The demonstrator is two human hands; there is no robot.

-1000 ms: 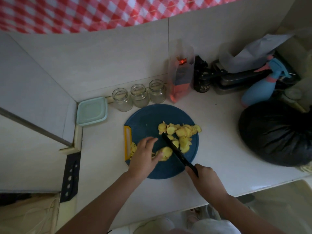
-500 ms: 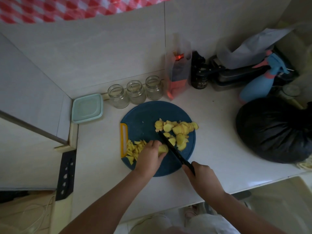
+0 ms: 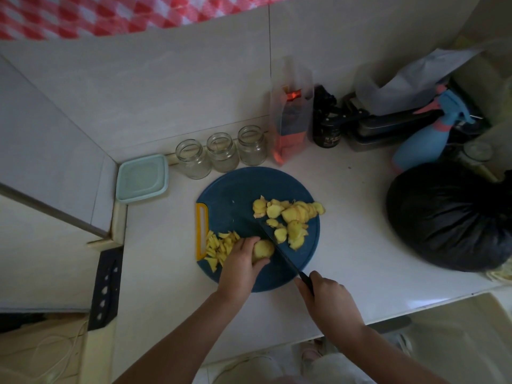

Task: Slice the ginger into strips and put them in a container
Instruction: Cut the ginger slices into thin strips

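A round blue cutting board [image 3: 238,195] with a yellow handle slot lies on the white counter. My left hand [image 3: 242,261] holds a stack of ginger slices [image 3: 263,248] down on the board with curled fingers. My right hand [image 3: 327,295] grips the black handle of a knife [image 3: 279,252], whose dark blade lies against the right side of that stack. A pile of round ginger slices [image 3: 291,217] sits on the board's right half. Cut ginger strips [image 3: 219,245] are heaped at the left by the yellow slot. A pale green lidded container [image 3: 141,178] stands at the back left.
Three open glass jars [image 3: 221,152] line the wall behind the board, beside a clear bag [image 3: 291,120]. A dark bottle, a blue spray bottle [image 3: 421,142] and a black tied bag [image 3: 451,220] crowd the right. The counter edge runs just below my hands.
My left hand moved from the strip pile onto a stack of slices and drew it nearer. The knife blade came down beside that stack. The strip pile now shows at the left.
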